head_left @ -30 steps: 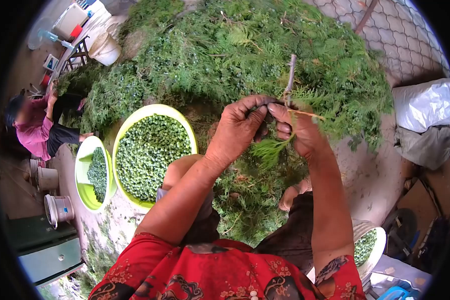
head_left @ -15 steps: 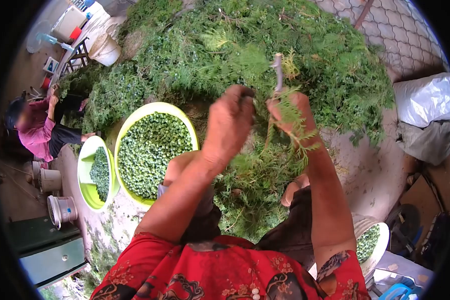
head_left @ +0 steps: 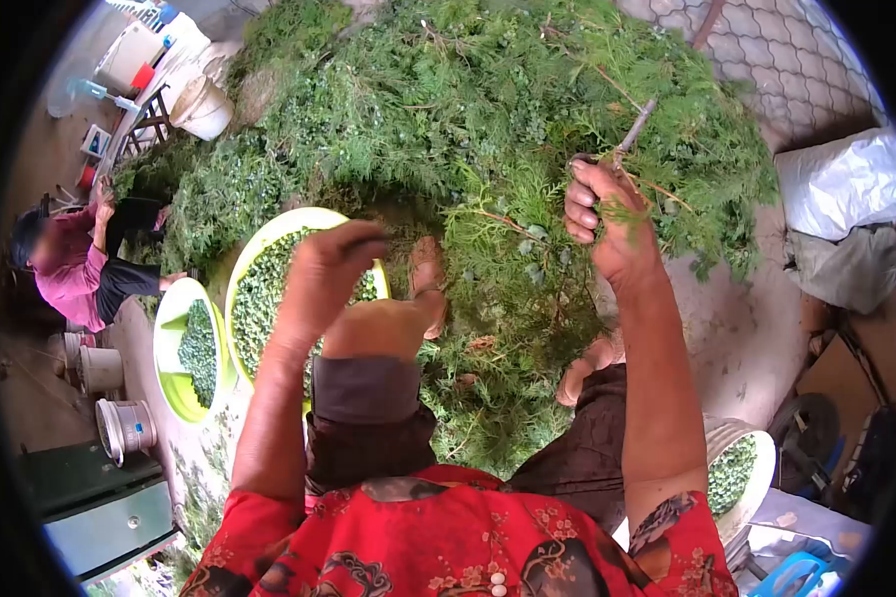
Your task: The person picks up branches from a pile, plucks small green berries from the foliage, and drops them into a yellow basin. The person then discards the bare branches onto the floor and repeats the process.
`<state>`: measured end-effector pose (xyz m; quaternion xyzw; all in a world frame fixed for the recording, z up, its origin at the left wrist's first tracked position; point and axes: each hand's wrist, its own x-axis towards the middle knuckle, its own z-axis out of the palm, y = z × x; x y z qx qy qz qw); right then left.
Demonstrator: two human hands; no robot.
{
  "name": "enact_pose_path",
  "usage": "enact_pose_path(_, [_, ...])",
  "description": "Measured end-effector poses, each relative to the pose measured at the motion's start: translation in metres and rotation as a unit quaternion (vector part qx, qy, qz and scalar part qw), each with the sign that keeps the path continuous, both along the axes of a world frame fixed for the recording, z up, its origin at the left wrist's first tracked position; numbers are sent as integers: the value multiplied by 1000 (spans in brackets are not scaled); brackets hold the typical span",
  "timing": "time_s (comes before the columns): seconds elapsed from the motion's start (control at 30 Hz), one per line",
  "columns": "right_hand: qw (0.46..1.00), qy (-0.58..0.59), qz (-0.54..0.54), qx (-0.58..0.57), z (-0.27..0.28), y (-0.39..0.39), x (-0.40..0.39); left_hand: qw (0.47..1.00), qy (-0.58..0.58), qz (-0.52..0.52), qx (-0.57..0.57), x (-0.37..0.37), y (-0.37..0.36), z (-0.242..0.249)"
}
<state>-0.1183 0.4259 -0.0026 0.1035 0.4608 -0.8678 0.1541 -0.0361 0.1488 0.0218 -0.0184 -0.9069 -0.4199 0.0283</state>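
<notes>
My right hand (head_left: 612, 214) is closed round a cut evergreen branch (head_left: 637, 124), whose bare woody end sticks up past my fingers. Leafy sprays (head_left: 533, 239) with small bluish-green cones hang just left of that hand. Over the yellow-green basin (head_left: 304, 218) is my left hand (head_left: 329, 274), slightly blurred, its fingers drawn together; I cannot tell what they hold. Small green cones (head_left: 269, 289) fill the basin, and my left hand and knee cover part of it.
A large heap of evergreen cuttings (head_left: 448, 99) spreads ahead. A smaller tub (head_left: 167, 343) with cones stands left of the basin; another bucket of cones (head_left: 732, 478) is at my right. A person in pink (head_left: 70, 264) sits far left. White sacks (head_left: 846, 189) lie at right.
My left hand has moved left, away from the branch and over the basin. My right hand has shifted slightly right, and the branch now tilts to the right.
</notes>
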Motion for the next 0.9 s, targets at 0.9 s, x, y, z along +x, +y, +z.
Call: enact_pose_path(0.9, [997,-31,-75,-16,-3,15,-10,918,-93,-80,377,-30,142,-40])
